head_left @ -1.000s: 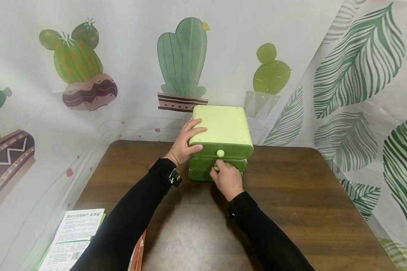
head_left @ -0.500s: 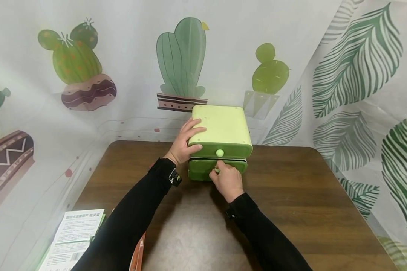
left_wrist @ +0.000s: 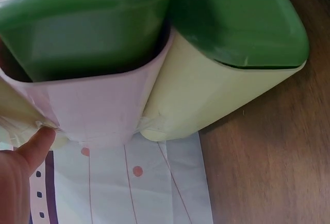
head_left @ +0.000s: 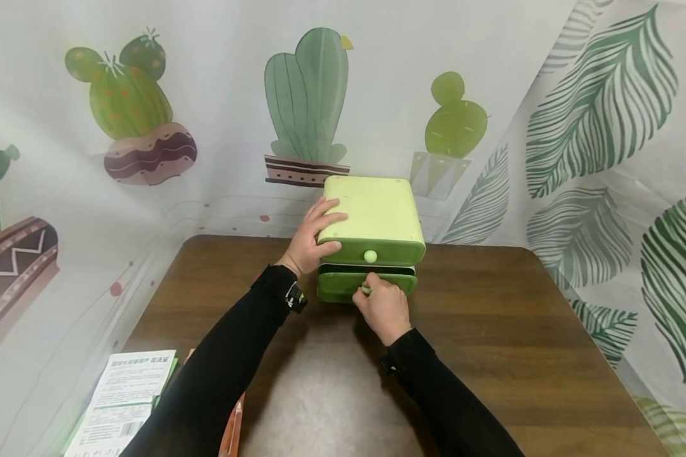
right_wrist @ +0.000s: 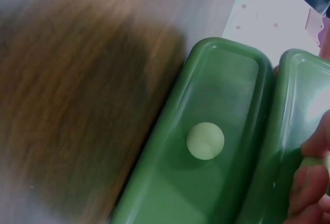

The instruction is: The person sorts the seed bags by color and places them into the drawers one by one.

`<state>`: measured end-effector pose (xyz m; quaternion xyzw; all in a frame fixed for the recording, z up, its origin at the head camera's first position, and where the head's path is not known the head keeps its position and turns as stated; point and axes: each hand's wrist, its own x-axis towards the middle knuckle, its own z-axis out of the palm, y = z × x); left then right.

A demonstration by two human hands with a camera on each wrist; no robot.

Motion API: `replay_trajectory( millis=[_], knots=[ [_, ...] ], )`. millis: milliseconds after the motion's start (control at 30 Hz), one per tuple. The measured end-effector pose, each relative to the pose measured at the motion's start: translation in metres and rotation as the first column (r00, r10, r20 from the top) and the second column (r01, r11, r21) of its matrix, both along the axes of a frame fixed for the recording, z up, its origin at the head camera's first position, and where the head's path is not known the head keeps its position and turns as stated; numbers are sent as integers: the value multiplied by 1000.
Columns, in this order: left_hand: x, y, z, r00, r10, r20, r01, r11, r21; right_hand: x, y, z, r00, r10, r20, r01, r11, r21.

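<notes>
A small drawer cabinet with a light green top [head_left: 374,206] stands at the back of the table. My left hand [head_left: 309,240] rests on its left edge, fingers spread over the top and side. My right hand [head_left: 384,306] pinches the pale green knob [head_left: 366,289] of the middle drawer [head_left: 338,285]. That drawer is partly out, with a dark gap above its front; its contents are hidden. In the left wrist view, the drawer [left_wrist: 98,43] juts from a pink casing [left_wrist: 100,108]. The bottom drawer [right_wrist: 227,79], with a round knob [right_wrist: 205,141], sits closed in the right wrist view.
The cabinet stands on a brown wooden table [head_left: 491,355], before a cactus-print cloth [head_left: 223,127]. A white printed packet [head_left: 120,400] lies at the front left. An orange-red item [head_left: 232,425] is partly hidden by the left sleeve.
The middle drawer has slid toward me with my right hand on its knob, and the dark gap above its front has widened. My left hand stays on the cabinet.
</notes>
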<state>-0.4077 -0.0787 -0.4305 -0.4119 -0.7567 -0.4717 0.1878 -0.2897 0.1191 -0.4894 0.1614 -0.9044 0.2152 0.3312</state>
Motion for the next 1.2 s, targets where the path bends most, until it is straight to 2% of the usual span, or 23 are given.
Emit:
replay_trajectory(
  millis=[367,633,867,1200],
  knots=[
    [1,3,0,1000,16,7,-16,1000,9,12,-1,-4,998,-27,-57,28,1000,11],
    [2,3,1,1000,8,1,-8,1000,24,26,-3,-6,999,-17,-51,18,1000,20],
    [1,1,0,999,-10,-32,11,1000,22,33,-5,-9,998,-26,-52,27,1000,11],
    [0,0,-1,1000,1,-17,-1,1000,17,44,-6,-9,997,-17,-74,19,1000,23]
  ],
)
